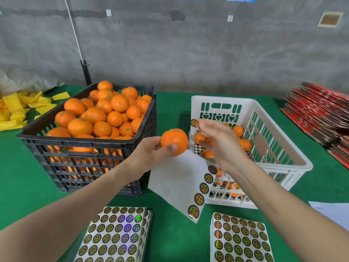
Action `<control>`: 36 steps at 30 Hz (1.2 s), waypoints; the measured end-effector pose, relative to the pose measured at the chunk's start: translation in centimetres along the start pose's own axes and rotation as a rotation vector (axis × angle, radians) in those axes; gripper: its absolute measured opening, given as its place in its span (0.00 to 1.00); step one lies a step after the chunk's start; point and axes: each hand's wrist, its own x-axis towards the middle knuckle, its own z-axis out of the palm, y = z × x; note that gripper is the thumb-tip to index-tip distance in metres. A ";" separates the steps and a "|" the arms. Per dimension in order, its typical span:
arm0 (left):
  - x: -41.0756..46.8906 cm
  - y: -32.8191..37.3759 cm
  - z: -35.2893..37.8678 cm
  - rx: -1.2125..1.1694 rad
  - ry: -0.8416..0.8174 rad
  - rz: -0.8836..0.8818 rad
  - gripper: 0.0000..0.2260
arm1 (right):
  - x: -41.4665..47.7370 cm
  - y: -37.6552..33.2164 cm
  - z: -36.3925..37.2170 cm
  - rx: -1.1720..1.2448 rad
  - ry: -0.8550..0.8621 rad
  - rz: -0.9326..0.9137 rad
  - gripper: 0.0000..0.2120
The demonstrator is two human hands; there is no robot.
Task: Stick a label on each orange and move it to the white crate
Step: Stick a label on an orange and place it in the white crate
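1. Head view, left side: the left hand (151, 152) is gripping an orange (174, 140), thumb and fingers curled round it. It is holding it in the air between the two crates (just beside the white one's near-left corner).
2. The right hand (217, 140) is pinching a round gold label (194, 123) at its fingertips. It is holding it up-right of the orange, close but apart from the peel.
3. A white backing sheet (175, 178) is hanging from under the left hand, with a column of stickers running down its right edge.
4. The white crate (222, 99) is sitting on the right with a few loose fruit (243, 144) low inside. The black crate (75, 146) on the left is brimming with a heap of fruit (98, 114).
5. A green cloth (170, 106) is covering the table. Two stacks of sticker sheets (115, 237) are lying at the near edge. Yellow foam sleeves (15, 108) are lying far left and red flattened cartons (317, 114) far right.
6. A rough grey concrete wall (188, 53) is rising behind the table, with a black pole (86, 72) standing against it.
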 end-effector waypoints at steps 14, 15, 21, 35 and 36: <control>0.8 0.1 0.2 -0.002 -0.092 -0.027 0.22 | -1.3 -0.3 0.8 -0.280 -0.124 -0.082 0.09; 0.8 0.2 0.3 -0.007 -0.097 -0.028 0.22 | -1.4 -0.1 0.9 -0.306 -0.110 -0.113 0.09; 1.1 0.3 0.3 -0.016 -0.122 -0.030 0.20 | -1.6 1.0 1.1 -0.512 -0.007 -0.384 0.10; 3.0 1.2 -2.0 0.259 -0.250 -0.019 0.30 | 1.9 0.3 -0.7 -0.194 -0.336 -0.027 0.21; 3.3 1.3 -2.4 0.254 -0.214 -0.032 0.24 | 3.3 -0.1 -1.6 -0.120 -0.298 0.009 0.23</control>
